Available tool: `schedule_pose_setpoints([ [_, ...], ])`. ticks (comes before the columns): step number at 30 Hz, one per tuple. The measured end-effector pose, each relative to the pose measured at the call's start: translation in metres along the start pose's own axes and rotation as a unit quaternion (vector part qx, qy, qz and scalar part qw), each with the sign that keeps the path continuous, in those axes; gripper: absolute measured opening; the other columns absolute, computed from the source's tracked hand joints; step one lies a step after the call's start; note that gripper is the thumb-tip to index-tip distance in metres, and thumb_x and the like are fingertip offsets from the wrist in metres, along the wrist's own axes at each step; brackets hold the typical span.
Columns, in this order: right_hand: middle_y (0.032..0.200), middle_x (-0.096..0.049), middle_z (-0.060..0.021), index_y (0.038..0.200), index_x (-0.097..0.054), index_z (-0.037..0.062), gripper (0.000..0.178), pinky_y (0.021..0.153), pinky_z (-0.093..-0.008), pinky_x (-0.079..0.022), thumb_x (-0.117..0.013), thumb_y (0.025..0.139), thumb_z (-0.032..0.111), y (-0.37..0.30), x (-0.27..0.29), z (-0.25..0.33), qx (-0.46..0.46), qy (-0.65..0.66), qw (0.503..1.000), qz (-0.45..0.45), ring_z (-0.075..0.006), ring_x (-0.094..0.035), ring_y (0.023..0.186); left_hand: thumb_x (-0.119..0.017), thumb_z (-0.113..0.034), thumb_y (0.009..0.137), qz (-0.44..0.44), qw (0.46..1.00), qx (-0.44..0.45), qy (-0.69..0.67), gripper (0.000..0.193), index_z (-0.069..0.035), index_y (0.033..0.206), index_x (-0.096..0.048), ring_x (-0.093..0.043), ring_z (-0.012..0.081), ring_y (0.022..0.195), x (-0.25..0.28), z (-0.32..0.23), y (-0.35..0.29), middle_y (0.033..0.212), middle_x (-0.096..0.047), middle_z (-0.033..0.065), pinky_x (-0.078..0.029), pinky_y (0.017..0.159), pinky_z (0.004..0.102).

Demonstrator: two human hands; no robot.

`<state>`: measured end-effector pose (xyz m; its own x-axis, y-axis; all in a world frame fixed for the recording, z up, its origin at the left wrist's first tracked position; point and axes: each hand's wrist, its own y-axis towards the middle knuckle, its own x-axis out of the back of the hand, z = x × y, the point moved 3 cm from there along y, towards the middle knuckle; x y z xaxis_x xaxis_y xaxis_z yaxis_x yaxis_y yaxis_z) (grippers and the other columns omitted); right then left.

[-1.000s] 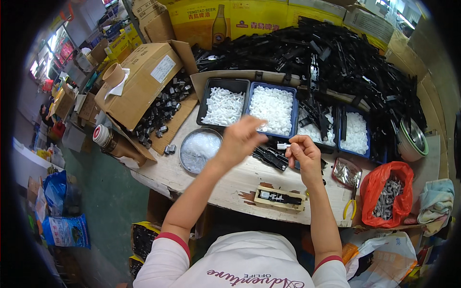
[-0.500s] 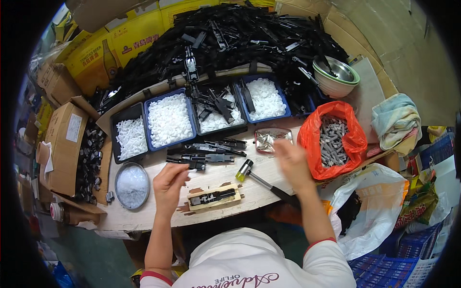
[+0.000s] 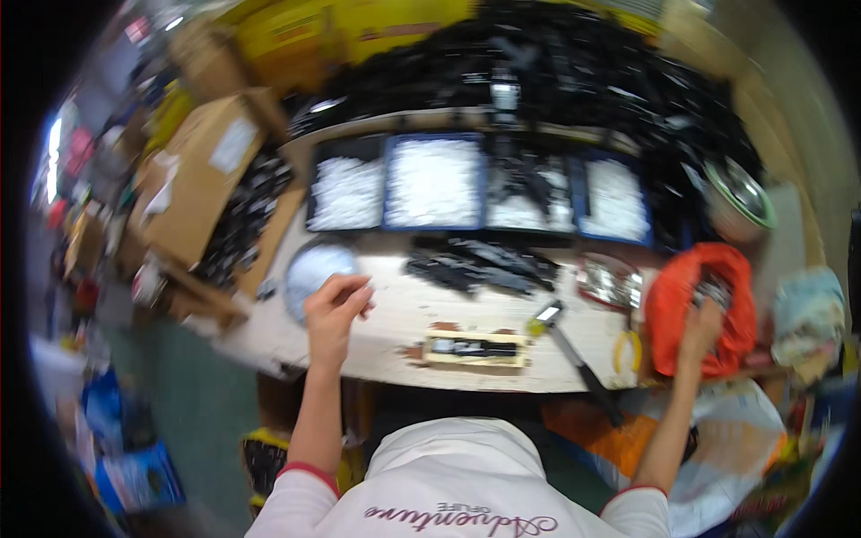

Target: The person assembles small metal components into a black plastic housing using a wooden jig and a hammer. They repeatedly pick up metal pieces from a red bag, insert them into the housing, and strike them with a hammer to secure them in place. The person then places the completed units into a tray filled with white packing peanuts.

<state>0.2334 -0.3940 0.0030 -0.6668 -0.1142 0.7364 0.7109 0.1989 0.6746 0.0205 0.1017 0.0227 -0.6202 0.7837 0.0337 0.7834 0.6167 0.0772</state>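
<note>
My left hand (image 3: 338, 309) is raised at the near side of the round bowl (image 3: 300, 282) of whitish, clear bits. Its fingers are curled together, and blur hides what they pinch. My right hand (image 3: 701, 330) reaches into the red plastic bag (image 3: 665, 309) of small grey parts, its fingertips lost among them. Between my arms, near the table's front edge, a pale wooden block (image 3: 434, 359) cradles a black metal mechanism (image 3: 489, 348). To its right lies a hammer (image 3: 581, 363) with a black grip and a yellow-and-silver head.
Trays of white plastic pieces (image 3: 435, 179) line the back, before a heap of black parts (image 3: 574, 72). More black mechanisms (image 3: 480, 264) lie mid-table. A small tray of metal pins (image 3: 603, 278) and yellow-handled pliers (image 3: 628, 352) sit right. An open cardboard box (image 3: 193, 184) stands left.
My right hand has moved right, from beside the pin tray into the red bag. My left hand, earlier pinching a small white piece, is now near the bowl. The whole view has shifted.
</note>
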Motion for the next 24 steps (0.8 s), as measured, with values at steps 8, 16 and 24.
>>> schedule_pose_setpoints([
  [8, 0.100, -0.055, -0.0185, 0.105, -0.055, -0.0009, 0.027, 0.081, -0.0368, -0.042, -0.055, 0.083, 0.014, 0.005, -0.026, -0.041, -0.071, 0.080, 0.993, 0.048, -0.0340, -0.053, 0.095, -0.063, 0.001, 0.074, -0.128, 0.988, -0.010, 0.083, 0.009, 0.004, 0.083, -0.063, -0.054, 0.0086, 0.057, 0.072, 0.008, -0.001, 0.069, -0.055, 0.0025, -0.041, 0.050, 0.0203],
  [16, 0.091, -0.055, -0.0050, 0.102, -0.056, -0.0012, 0.023, 0.080, -0.0279, -0.041, -0.056, 0.086, 0.014, 0.026, 0.039, 0.014, -0.235, 0.386, 0.891, -0.039, -0.0136, -0.052, 0.085, -0.064, 0.002, 0.066, -0.111, 0.906, -0.145, 0.381, 0.009, 0.001, 0.075, -0.063, -0.057, 0.0279, 0.063, 0.060, 0.028, 0.002, 0.071, -0.057, 0.0135, -0.045, 0.057, 0.0348],
  [24, 0.087, -0.054, -0.0028, 0.090, -0.053, -0.0004, 0.011, 0.072, -0.0236, -0.039, -0.055, 0.080, 0.002, 0.024, 0.046, 0.105, -0.105, 0.418, 0.898, 0.088, -0.0118, -0.049, 0.081, -0.064, 0.001, 0.066, -0.068, 0.861, -0.187, 0.467, 0.005, 0.000, 0.070, -0.062, -0.056, 0.0278, 0.062, 0.044, 0.051, 0.015, 0.069, -0.056, 0.0125, -0.044, 0.056, 0.0345],
])
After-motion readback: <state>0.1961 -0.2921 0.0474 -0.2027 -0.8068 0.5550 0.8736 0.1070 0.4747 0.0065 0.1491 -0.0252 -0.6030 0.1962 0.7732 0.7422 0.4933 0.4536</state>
